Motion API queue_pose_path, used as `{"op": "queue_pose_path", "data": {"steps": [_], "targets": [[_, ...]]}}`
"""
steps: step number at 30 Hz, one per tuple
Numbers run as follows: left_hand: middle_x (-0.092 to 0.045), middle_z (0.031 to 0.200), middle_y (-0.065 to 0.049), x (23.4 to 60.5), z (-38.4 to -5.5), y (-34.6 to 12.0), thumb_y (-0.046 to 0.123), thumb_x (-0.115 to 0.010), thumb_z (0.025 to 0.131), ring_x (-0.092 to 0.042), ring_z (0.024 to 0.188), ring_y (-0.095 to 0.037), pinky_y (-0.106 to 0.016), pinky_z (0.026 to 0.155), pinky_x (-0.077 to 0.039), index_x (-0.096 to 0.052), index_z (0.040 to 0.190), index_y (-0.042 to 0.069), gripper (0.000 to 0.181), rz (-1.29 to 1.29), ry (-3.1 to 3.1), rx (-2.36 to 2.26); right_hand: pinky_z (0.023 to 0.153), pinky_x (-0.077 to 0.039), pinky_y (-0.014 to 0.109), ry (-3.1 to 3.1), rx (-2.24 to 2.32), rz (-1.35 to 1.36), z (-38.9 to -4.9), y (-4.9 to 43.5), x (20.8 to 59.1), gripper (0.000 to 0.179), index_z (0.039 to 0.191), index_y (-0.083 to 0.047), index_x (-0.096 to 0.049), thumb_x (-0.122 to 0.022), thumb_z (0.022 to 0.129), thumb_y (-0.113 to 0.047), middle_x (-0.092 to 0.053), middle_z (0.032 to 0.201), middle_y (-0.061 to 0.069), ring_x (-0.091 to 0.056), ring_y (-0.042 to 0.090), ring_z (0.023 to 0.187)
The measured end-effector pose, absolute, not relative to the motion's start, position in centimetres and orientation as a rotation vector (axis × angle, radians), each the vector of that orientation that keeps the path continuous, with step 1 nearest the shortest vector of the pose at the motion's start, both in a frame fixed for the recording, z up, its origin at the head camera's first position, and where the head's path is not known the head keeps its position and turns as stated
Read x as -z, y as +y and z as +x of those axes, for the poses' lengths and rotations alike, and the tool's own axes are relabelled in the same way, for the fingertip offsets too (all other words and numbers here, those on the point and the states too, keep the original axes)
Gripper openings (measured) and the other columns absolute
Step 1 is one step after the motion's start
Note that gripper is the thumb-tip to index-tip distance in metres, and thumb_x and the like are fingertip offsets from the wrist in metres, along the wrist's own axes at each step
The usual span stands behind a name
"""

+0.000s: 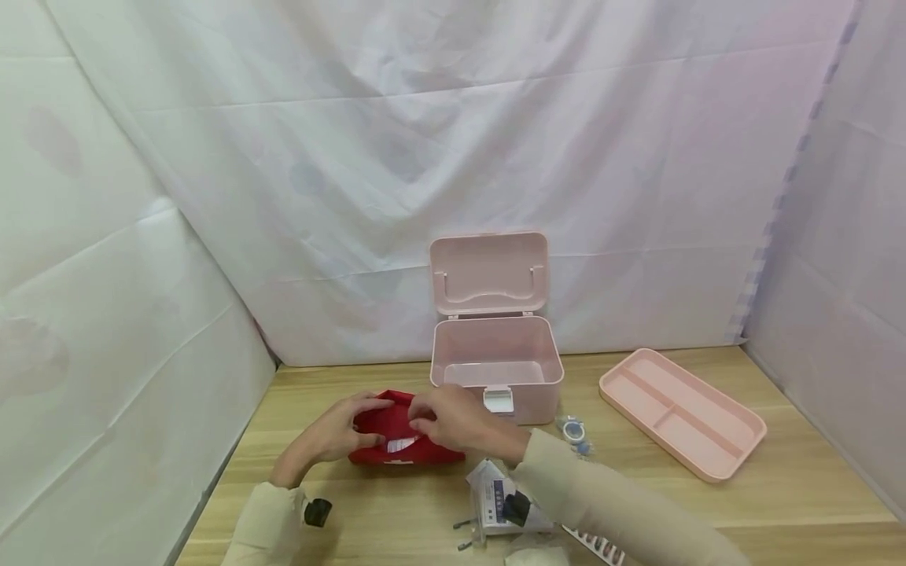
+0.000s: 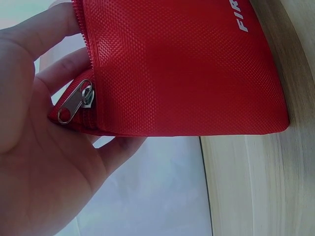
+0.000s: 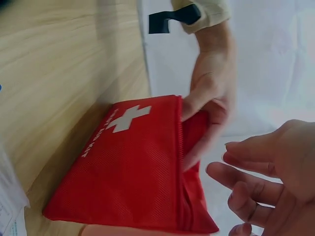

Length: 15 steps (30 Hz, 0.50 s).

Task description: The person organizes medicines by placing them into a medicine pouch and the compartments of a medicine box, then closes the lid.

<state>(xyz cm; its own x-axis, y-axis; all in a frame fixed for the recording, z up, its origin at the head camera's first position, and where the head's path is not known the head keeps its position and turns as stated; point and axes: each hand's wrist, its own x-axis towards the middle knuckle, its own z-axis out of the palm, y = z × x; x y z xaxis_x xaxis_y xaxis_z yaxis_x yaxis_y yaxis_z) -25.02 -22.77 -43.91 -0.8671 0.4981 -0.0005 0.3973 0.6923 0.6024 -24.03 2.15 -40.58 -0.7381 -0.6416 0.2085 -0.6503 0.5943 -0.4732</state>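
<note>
The red pouch (image 3: 128, 172) stands mouth-up on the table (image 1: 385, 519) at about 12 o'clock from me, my left hand (image 1: 336, 431) gripping its 9 o'clock end at the opening, while my right hand (image 1: 453, 417), fingers loosely bent and empty, hangs over the 3 o'clock end. The cloth walls look limp, so if my left grip slackens I judge the mouth could sag shut over the white printed piece (image 1: 401, 445) inside. A push from my right fingers might tip or skid the pouch, as it seems light, and the metal zip pull (image 2: 74, 102) beside my left palm could snag skin or fabric. My right sleeve (image 1: 587, 479) crosses above the clear-wrapped packet (image 1: 495, 503) at 4 o'clock from the pouch; a low elbow might drag that, or the capsule strip (image 1: 598, 544) beyond it. At 2 o'clock the pink box (image 1: 534, 405), lid (image 1: 488, 267) raised, stands close behind my right hand, its white latch (image 1: 499, 399) near enough to knock. The blue-and-white roll (image 1: 574, 429) lies past my wrist at 3 o'clock, and the divided tray (image 1: 665, 417) sits well apart, farther that way, obstructing nothing.
</note>
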Motion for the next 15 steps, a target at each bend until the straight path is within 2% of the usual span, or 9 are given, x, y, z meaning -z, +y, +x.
{"op": "queue_pose_path", "data": {"steps": [9,15], "targets": [[-0.059,0.130,-0.013,43.8,-24.9,-22.8,0.014,-0.078,0.084,-0.055,0.113,-0.030,-0.043,0.086,-0.056,-0.062,0.133,0.010,0.052,0.719,2.739,-0.912,0.067,-0.050,0.020,-2.731,-1.205,1.156,-23.1,7.0,40.0,0.006,0.094,-0.009,-0.076,-0.074,0.089,-0.012,-0.070,0.080,-0.008,-0.056,0.001,0.071],[-0.059,0.129,-0.012,43.9,-24.8,-22.7,0.013,-0.078,0.083,-0.055,0.111,-0.029,-0.041,0.085,-0.055,-0.062,0.133,0.011,0.052,0.715,2.747,-0.914,0.061,-0.048,0.019,-2.736,-1.234,1.168,-22.2,10.9,40.8,0.004,0.091,-0.010,-0.075,-0.074,0.087,-0.011,-0.067,0.077,-0.010,-0.051,-0.001,0.067]]}}
